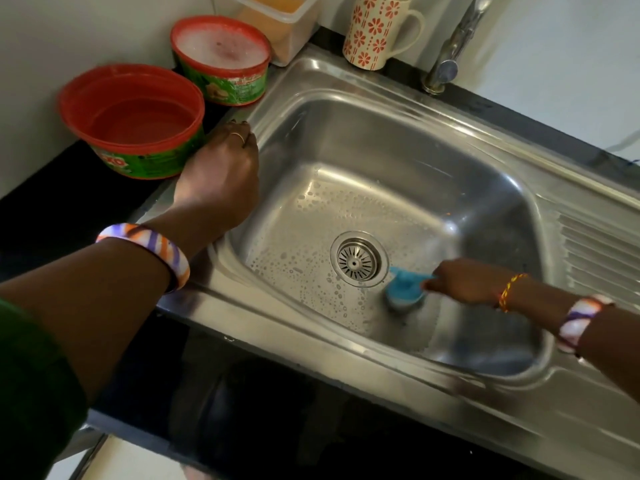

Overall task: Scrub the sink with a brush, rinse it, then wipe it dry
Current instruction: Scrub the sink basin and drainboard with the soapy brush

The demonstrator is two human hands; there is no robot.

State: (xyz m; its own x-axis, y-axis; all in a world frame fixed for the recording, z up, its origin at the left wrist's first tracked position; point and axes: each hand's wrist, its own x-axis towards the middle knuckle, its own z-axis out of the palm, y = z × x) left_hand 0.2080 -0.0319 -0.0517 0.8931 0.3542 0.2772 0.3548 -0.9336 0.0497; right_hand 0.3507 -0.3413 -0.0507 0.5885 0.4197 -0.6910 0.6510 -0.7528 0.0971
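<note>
Right hand (pixel 462 282) grasps the blue brush (pixel 405 287) by its handle; brush head down on the sink (pixel 433 140) floor, just right of the drain (pixel 358 259), handle running back toward the wrist; suds cover the floor left of the drain, so the unscrubbed stretch probably lies leftward from the grip; left hand (pixel 221 174) rests on the sink's left rim, fingers laid over the edge, holding nothing; nearer that side but idle.

The nearer red-rimmed tub (pixel 133 121) carries a green label with large white-and-red letters, of which only "XO" reads, the rest hidden by the left hand (pixel 218 174); the farther tub (pixel 221 60) has a green label whose print is too blurred to read.
</note>
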